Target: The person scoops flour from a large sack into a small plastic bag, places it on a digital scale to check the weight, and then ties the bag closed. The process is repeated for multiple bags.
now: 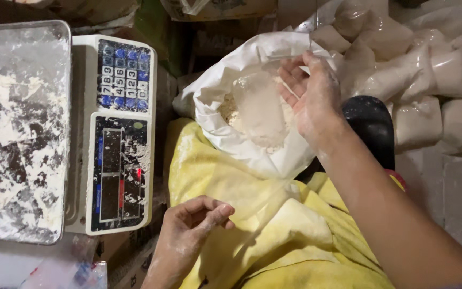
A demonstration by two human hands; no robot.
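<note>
Right hand (308, 93), flour-dusted, fingers closed on the rim of a clear plastic bag (260, 109) part-filled with flour; bag hangs inside the mouth of a white sack (225, 85) of flour. Left hand (191, 222) loosely curled over yellow cloth (231, 182), fingertips pinched together; whether they hold anything, cannot tell. Left: electronic scale (121, 134), its steel tray (22, 134) flour-caked. Right: stacked filled bags (429, 75).

floury scale (120, 134), dusted metal pan (20, 128), stacked filled bags (429, 69)
</note>
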